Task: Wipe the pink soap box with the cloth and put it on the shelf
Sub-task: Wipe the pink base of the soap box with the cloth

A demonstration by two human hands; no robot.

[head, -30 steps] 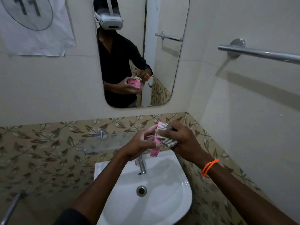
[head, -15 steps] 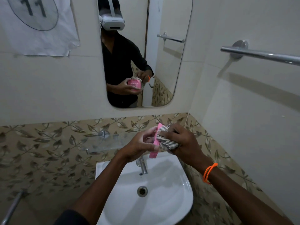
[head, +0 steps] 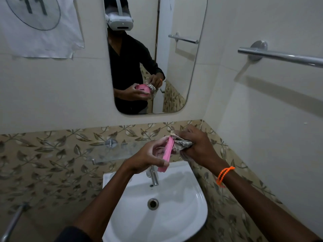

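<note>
My left hand (head: pixel 148 157) grips the pink soap box (head: pixel 166 154), held on edge above the tap so only its thin side faces me. My right hand (head: pixel 197 145) presses a bunched striped cloth (head: pixel 181 143) against the box's right face near its top. A glass shelf (head: pixel 111 151) is fixed to the leaf-patterned tiles just left of my hands. The mirror (head: pixel 174 58) reflects both hands, the pink box with its slots and the cloth.
A white basin (head: pixel 192 206) with a chrome tap (head: pixel 154 177) sits below my hands. A chrome towel rail (head: pixel 279 55) runs along the right wall. A paper sheet (head: pixel 40 27) hangs at the upper left. A metal bar (head: pixel 12 222) shows at the lower left.
The cloth in my right hand has slid a little up the box's face. Both hands stay over the basin, and the view has shifted slightly.
</note>
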